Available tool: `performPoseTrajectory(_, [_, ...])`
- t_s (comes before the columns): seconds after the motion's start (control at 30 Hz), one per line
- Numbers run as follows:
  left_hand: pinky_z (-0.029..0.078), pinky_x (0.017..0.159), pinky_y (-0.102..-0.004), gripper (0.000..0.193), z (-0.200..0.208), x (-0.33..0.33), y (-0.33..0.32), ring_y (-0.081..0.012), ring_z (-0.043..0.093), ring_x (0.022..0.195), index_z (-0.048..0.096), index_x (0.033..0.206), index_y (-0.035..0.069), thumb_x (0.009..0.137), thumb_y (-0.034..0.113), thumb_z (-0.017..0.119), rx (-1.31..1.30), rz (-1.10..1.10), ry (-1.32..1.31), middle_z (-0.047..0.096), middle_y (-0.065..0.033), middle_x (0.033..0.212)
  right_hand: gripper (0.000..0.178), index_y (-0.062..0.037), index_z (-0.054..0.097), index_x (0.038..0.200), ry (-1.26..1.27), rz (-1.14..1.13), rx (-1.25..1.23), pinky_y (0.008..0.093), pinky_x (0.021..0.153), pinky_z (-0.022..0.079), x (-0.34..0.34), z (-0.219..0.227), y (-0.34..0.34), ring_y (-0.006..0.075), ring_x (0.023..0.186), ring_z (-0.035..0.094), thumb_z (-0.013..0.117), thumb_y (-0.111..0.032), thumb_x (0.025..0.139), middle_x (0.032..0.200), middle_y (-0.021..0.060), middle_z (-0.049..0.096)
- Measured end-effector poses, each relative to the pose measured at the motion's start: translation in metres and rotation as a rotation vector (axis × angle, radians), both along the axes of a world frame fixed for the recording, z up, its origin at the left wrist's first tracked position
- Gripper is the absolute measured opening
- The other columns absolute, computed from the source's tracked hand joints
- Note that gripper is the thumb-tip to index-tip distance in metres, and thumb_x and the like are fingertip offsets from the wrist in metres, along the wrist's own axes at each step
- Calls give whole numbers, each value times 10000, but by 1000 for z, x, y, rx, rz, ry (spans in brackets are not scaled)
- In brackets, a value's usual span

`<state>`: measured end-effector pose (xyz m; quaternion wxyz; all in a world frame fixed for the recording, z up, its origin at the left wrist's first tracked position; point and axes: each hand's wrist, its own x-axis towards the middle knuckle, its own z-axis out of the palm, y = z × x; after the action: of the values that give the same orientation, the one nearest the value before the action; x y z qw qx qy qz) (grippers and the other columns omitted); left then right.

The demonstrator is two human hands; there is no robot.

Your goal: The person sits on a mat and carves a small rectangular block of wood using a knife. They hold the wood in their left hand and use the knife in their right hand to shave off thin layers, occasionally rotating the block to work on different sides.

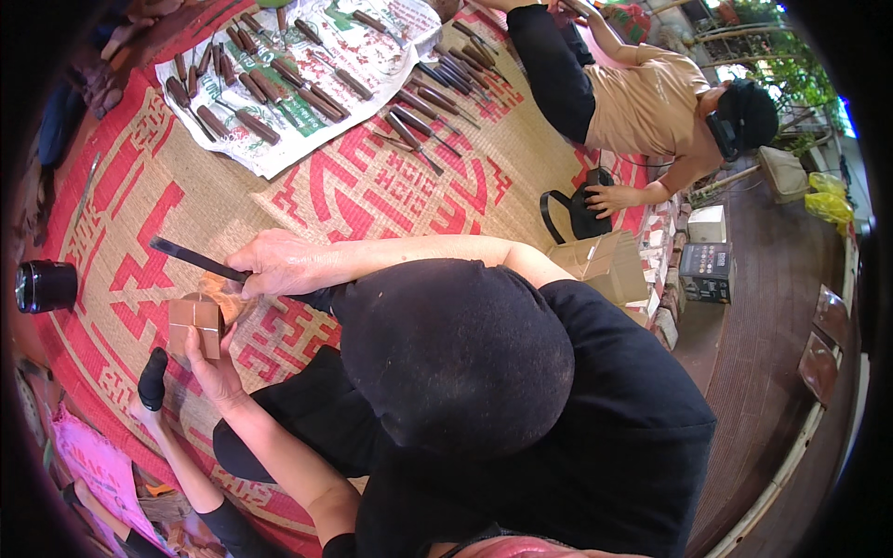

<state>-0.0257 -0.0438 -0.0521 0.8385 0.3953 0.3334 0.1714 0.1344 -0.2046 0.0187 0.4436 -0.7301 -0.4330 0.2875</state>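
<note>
Off to the left of the head view, my right hand (pixel 270 265) is closed around the near end of a dark, flat chisel (pixel 191 256). The chisel's free end points up and left. Just below it, my left hand (pixel 214 367) holds a small brown wooden block (pixel 186 318) with pale lines crossing its face. An orange-brown wooden piece (pixel 223 296) shows between my hands, beside the block. Its lower part is hidden, and I cannot tell whether it touches the chisel.
Several carving tools (pixel 298 88) lie on a printed white sheet (pixel 265 160) over a red and tan mat (pixel 409 191). A co-worker (pixel 642 102) reaches to a black bag (pixel 588 219) beside a cardboard box (pixel 605 260). A black jar (pixel 46 285) stands left. Another person's limb (pixel 191 465) extends in below.
</note>
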Motion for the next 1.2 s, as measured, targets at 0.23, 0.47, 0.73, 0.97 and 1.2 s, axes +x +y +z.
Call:
performPoseTrajectory(0.23, [520,800,-380,537,-2,-1,2,-229,525,1076,364,1285,31,857,292,555,4,0,12,496,-121,1192,213,-45,619,916,2,24,-33,350,656,455,0,1,1,284,734,625,625,-122,718,744,144,625])
performPoseTrajectory(0.47, [509,806,-415,528,-8,-6,5,-237,510,1101,367,1292,56,865,313,543,-21,41,-24,491,-113,1209,242,-37,624,910,7,-12,-13,371,697,460,0,-2,3,296,787,623,641,-160,703,790,157,634])
performPoseTrajectory(0.73, [435,874,-541,545,3,0,2,-277,437,1186,327,1337,97,888,360,485,-97,8,-180,420,-128,1323,271,-3,611,892,19,-27,-55,404,705,453,2,5,-5,337,794,607,627,-220,730,785,194,619])
performPoseTrajectory(0.97, [438,900,-518,569,2,5,-3,-297,421,1211,305,1344,79,880,364,472,-44,-10,-206,405,-159,1326,286,-45,621,972,-39,-19,-55,367,619,446,1,-2,0,312,686,605,634,-204,734,707,166,603])
performPoseTrajectory(1.2, [429,907,-540,582,3,14,-12,-315,405,1224,294,1347,70,878,366,472,-96,-33,-250,387,-165,1339,308,-61,613,1015,-9,-35,-53,369,617,439,4,-3,-9,312,689,602,632,-179,731,716,164,601])
